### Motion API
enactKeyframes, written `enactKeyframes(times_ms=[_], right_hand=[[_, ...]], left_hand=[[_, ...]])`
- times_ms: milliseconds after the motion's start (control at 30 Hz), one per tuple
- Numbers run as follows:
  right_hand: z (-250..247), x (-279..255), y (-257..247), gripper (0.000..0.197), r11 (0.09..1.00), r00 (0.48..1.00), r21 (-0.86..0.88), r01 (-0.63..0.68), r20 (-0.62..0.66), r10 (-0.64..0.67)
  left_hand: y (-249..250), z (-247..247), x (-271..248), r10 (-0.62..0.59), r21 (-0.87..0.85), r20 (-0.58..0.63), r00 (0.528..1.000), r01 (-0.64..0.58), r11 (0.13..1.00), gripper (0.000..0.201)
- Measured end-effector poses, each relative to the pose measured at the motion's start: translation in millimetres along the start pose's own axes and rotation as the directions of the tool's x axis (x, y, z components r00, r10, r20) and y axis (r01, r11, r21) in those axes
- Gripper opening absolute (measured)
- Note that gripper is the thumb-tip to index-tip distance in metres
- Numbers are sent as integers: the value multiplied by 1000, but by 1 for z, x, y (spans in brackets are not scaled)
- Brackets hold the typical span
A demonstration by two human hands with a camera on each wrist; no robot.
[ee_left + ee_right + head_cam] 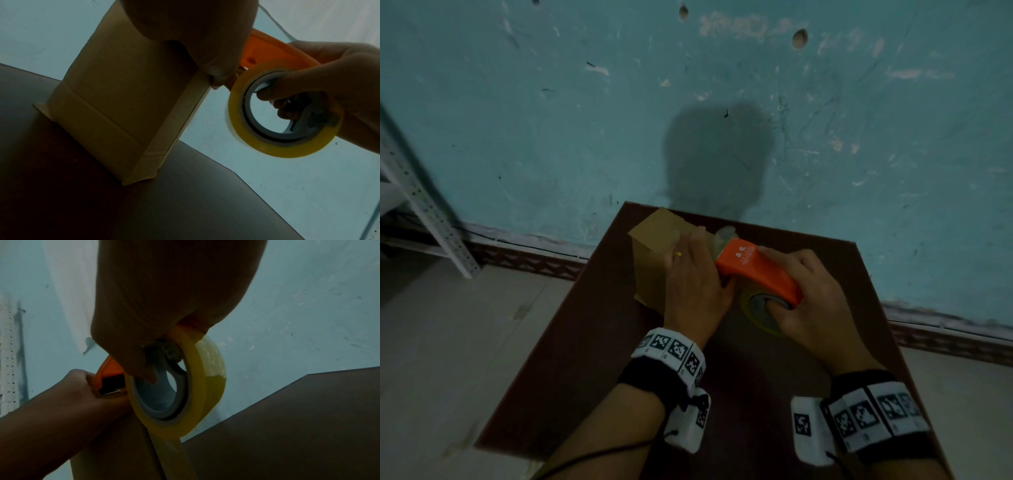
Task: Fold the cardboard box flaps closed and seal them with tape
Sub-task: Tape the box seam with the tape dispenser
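Note:
A tall brown cardboard box (pixel 654 240) (pixel 115 97) (pixel 115 451) stands upright on the dark brown table (pixel 619 342), toward its far left. My left hand (pixel 695 277) (pixel 68 394) lies on the box top with its fingers straight, and its thumb (pixel 216 68) rests against the box's near right edge. My right hand (pixel 811 301) (pixel 349 81) (pixel 164 305) grips an orange tape dispenser (pixel 756 270) (pixel 273 48) (pixel 109 371), fingers hooked through the core of its yellow tape roll (pixel 287 152) (pixel 207 386). The dispenser's head sits at the box top beside my left hand. The flaps are hidden under my left hand.
A teal wall (pixel 722 102) rises close behind the table. A white perforated metal shelf frame (pixel 424 212) stands at the far left on the pale tiled floor (pixel 448 325). The table's right edge (pixel 236 172) falls off just right of the box.

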State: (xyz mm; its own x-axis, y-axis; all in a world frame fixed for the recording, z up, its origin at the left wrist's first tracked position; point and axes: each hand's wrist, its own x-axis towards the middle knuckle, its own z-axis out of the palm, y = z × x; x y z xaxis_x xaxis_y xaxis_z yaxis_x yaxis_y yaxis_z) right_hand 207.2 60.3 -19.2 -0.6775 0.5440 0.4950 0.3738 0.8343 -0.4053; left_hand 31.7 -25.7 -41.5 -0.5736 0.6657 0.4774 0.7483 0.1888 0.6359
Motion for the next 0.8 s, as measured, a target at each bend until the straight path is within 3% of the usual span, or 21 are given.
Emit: enactKeyframes(times_ms=[300, 367, 433, 500, 800], right_hand=[[1, -7, 4, 86, 997, 999, 59, -39, 10, 39], [1, -8, 4, 85, 995, 999, 81, -51, 16, 50], [1, -9, 3, 86, 992, 998, 106, -66, 25, 64], [-1, -9, 3, 86, 989, 997, 127, -78, 31, 74], [-8, -7, 4, 82, 989, 998, 140, -56, 22, 53]], left_hand=[[-2, -5, 2, 138, 99, 11, 990, -138, 985, 99], [-3, -5, 2, 151, 84, 17, 988, -152, 985, 83], [-5, -5, 1, 164, 45, 8, 986, -164, 985, 53], [-7, -3, 1, 157, 8, -9, 988, -157, 988, 42], [-16, -2, 0, 191, 179, 31, 981, -193, 965, 62]])
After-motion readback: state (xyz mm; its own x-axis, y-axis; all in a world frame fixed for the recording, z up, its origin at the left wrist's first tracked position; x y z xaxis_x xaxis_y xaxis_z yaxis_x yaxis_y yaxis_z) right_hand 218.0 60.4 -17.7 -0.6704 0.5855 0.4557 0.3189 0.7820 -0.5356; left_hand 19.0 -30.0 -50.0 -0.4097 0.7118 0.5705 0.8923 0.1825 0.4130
